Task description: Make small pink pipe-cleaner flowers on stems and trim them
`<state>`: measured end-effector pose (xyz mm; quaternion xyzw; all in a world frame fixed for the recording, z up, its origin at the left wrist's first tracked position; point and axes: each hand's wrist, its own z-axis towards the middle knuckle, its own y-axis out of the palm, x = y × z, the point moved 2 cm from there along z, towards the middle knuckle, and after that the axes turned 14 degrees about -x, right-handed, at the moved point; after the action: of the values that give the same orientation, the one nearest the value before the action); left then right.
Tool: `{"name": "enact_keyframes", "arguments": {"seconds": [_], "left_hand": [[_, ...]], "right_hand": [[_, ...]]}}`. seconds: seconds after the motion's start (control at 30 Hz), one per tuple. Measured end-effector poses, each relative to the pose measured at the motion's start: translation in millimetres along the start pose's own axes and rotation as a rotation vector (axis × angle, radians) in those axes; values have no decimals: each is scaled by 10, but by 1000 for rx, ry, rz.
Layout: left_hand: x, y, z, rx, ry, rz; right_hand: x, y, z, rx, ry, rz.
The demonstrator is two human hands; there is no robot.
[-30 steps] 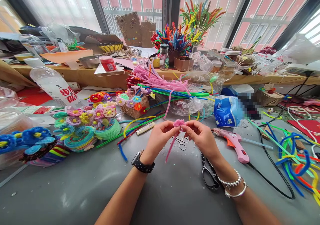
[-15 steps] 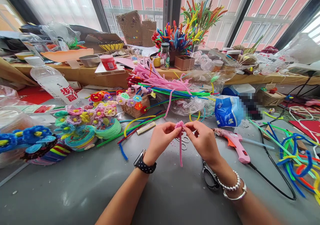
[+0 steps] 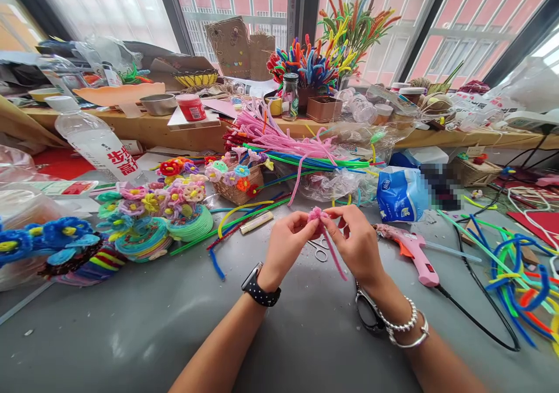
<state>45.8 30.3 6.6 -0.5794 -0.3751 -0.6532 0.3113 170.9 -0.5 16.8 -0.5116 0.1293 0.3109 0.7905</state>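
Note:
Between my two hands is a pink pipe cleaner, bunched into small loops at the top, with one loose tail hanging down to the right. My left hand, with a watch at the wrist, pinches the looped part from the left. From the other side, the fingertips of my right hand close on the same piece. Small scissors lie on the table behind the hands, partly covered. Black-handled scissors rest beside my right wrist, their blades hidden under it.
A pink glue gun with a black cord lies at the right, near tangled coloured pipe cleaners. Pipe-cleaner flowers in pots stand at the left, by a plastic bottle. A pink pipe-cleaner bundle lies behind.
The loose tail of the pink pipe cleaner has swung from straight down to a slant toward the lower right. My left wrist has shifted slightly right; both hands still pinch the piece.

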Motion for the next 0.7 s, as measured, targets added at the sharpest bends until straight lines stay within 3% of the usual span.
{"name": "enact_keyframes", "arguments": {"seconds": [0.1, 0.3, 0.4, 0.57, 0.7], "left_hand": [[0, -15, 4, 5, 43, 2], [38, -14, -14, 59, 117, 217], [49, 16, -29, 74, 158, 262], [44, 70, -56, 97, 240, 334], [67, 61, -71, 128, 339, 455]], "right_hand": [[25, 6, 17, -85, 54, 175], [33, -1, 8, -80, 97, 279], [1, -17, -8, -48, 73, 242], [-60, 4, -60, 115, -44, 17], [-56, -1, -49, 107, -62, 4]]}}
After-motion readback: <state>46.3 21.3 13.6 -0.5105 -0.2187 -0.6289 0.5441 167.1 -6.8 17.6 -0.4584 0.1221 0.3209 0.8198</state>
